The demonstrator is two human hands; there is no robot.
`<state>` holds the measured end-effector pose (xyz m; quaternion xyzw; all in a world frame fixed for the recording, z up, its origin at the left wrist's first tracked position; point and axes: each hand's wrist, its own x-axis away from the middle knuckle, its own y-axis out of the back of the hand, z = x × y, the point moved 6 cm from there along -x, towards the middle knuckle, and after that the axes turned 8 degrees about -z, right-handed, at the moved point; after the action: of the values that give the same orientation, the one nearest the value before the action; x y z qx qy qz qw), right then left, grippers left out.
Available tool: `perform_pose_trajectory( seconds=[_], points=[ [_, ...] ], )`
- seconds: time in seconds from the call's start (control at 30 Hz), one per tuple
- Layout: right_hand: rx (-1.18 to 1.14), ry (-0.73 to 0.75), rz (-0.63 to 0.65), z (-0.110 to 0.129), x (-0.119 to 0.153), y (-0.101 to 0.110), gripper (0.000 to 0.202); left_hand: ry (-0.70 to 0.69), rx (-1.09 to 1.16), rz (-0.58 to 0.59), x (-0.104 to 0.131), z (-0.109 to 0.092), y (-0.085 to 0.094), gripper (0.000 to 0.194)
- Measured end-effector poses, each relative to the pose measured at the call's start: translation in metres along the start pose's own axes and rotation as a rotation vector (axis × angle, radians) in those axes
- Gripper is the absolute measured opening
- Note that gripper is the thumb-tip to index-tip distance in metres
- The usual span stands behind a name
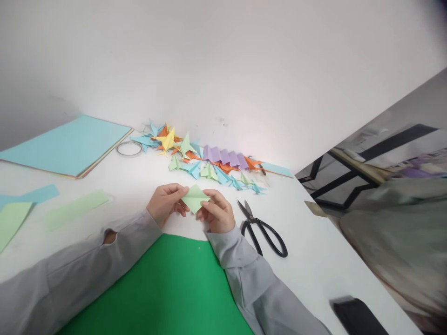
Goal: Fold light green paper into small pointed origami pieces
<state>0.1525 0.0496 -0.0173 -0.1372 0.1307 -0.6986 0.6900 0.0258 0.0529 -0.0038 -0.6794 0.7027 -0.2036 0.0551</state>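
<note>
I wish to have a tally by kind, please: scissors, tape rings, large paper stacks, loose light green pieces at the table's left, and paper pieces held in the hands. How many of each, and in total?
Scissors: 1
Tape ring: 1
Large paper stack: 1
Loose light green pieces: 2
Held light green paper: 1
Total: 6

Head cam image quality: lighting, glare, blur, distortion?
Head view: soft, fairly even light on the white wall, no harsh glare; top right corner dark. Head view: pale green strip smeared, grey-green fabric soft; white table edge steeply slanted, perhaps lens or head tilt. Head view: folded green paper clear enough to show its crease.
</note>
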Motion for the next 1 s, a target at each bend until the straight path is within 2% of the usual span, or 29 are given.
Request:
perform_pose_trajectory(
  seconds=[0.1,0.27,0.5,0.6,0.77,1.0],
  points=[
    [-0.043,-0.045,0.035,-0.004,-0.001,0.001,0.020,-0.018,0.002,-0.019,-0.001,0.000,0.001,0.030],
    [-0.065,-0.013,0.016,-0.001,0.002,0.000,0.018,-0.047,0.015,-0.047,-0.003,0.001,0.003,0.030],
    [0.087,-0.007,0.142,0.001,0.010,-0.013,0.021,-0.030,-0.041,-0.057,-0.002,0.000,0.003,0.037],
    [0.156,0.046,0.123,0.003,0.013,-0.014,0.018,-0.058,-0.064,-0.057,-0.001,-0.002,0.003,0.043],
    [0.146,0.130,0.084,0.007,0.016,-0.018,0.023,-0.055,-0.060,-0.092,-0.003,0.000,0.006,0.030],
    [0.140,0.170,0.053,0.008,0.018,-0.021,0.021,-0.033,-0.078,-0.056,-0.003,0.001,0.002,0.030]
  ],
)
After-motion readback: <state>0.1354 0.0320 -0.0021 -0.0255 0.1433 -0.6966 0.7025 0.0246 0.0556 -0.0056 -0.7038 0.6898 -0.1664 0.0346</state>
